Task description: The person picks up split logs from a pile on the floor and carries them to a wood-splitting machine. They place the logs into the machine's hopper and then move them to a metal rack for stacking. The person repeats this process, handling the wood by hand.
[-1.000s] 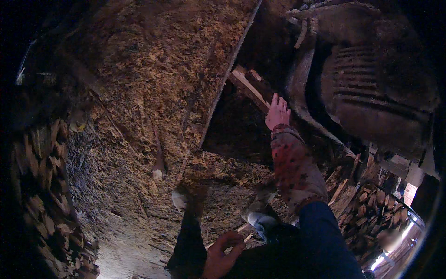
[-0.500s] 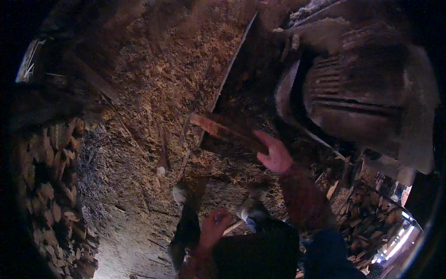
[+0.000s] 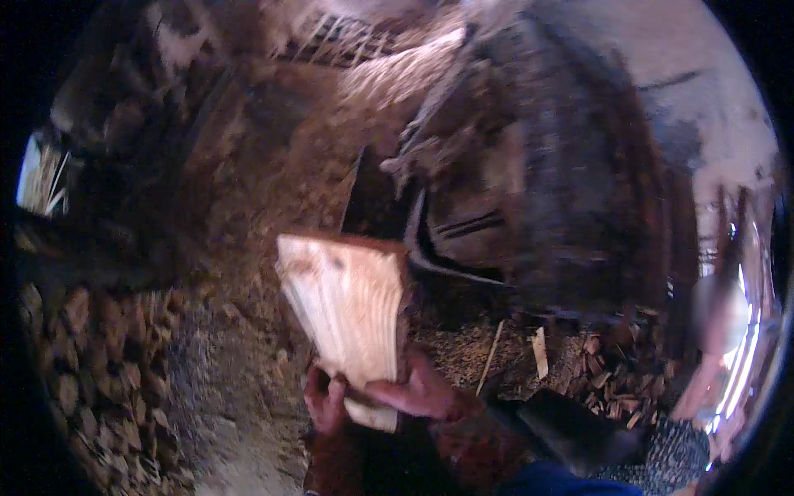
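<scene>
A broad piece of split firewood (image 3: 343, 302) with a pale, grained face is held up in front of me, its far end tilted upward. My left hand (image 3: 326, 398) grips its near left edge, fingers curled at the lower corner. On the near right side, my right hand (image 3: 418, 388) clasps it with the thumb lying across the pale face. The undersides of both grips are hidden behind the wood. Beyond its far end stands a dark flat panel (image 3: 368, 194), next to a dark curved metal rim (image 3: 447, 264).
Stacked firewood (image 3: 91, 388) lines the left side. Loose split pieces (image 3: 620, 380) lie in a heap at the right, near a thin pale stick (image 3: 490, 357). Chips and debris cover the ground (image 3: 236, 397). A large dark rounded structure (image 3: 587, 182) rises at the far right.
The wood has come from farther out to close before me, its pale face now showing. My left hand has joined the right on it. The view has lifted and blurred.
</scene>
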`<state>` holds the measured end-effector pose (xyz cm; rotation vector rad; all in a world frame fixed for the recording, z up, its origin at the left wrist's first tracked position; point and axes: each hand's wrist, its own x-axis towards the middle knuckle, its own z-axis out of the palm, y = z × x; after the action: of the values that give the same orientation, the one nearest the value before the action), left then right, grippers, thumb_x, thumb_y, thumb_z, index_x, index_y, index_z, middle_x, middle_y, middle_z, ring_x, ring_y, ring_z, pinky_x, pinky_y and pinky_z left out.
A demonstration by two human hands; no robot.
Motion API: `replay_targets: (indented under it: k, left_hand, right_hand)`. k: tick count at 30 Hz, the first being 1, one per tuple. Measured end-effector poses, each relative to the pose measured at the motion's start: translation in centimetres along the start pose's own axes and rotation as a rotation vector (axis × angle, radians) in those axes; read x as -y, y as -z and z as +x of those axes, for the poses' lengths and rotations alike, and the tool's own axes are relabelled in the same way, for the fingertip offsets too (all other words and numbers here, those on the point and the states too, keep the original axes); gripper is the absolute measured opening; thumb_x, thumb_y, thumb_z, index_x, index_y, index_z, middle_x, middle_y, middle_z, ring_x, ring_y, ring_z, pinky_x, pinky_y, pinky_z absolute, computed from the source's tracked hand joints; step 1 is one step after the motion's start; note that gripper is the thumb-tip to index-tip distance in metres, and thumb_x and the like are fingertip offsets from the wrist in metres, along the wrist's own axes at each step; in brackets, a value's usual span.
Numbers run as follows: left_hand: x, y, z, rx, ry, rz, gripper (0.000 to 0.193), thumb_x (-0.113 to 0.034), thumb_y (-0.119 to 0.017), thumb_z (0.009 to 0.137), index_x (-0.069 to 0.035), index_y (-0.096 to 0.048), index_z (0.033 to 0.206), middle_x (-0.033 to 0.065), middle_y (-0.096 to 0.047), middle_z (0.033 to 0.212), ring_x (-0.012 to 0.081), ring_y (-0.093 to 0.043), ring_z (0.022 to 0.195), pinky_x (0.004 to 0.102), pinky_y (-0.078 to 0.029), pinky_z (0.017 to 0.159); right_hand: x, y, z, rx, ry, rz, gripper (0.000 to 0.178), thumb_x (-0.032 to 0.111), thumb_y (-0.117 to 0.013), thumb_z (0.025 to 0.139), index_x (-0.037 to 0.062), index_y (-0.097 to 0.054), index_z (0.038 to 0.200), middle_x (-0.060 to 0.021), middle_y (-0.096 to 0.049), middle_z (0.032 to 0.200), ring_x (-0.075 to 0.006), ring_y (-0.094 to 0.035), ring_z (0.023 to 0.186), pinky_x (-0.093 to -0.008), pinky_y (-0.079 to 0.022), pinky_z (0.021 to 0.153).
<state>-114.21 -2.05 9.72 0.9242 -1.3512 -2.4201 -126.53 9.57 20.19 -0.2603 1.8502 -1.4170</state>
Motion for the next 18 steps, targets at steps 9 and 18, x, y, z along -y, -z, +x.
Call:
replay_targets:
  k: [9,18]
  left_hand:
    - [-15.1,-11.3,-6.8,0.147,-0.046,0.050,0.056,-0.032,-0.066,0.080,0.003,-0.047,0.118,0.0091,-0.058,0.104,0.0168,-0.052,0.092,0.0290,-0.042,0.079]
    - [-19.9,-20.9,-9.6,0.481,0.238,-0.116,0.044,-0.035,-0.038,0.095,0.001,-0.046,0.120,0.0090,-0.057,0.102,0.0186,-0.053,0.094,0.0305,-0.043,0.082]
  right_hand:
    - [13.8,2.1,-12.1,-0.265,0.170,0.213,0.035,0.011,-0.071,0.073,-0.0019,-0.060,0.104,-0.0087,-0.065,0.094,-0.0134,-0.059,0.086,-0.0295,-0.047,0.077]
    - [16.9,6.5,-21.5,-0.337,0.617,-0.174,0.080,0.054,-0.049,0.084,-0.0045,-0.031,0.135,-0.0203,-0.032,0.133,-0.0330,-0.034,0.124,-0.0382,-0.027,0.102]
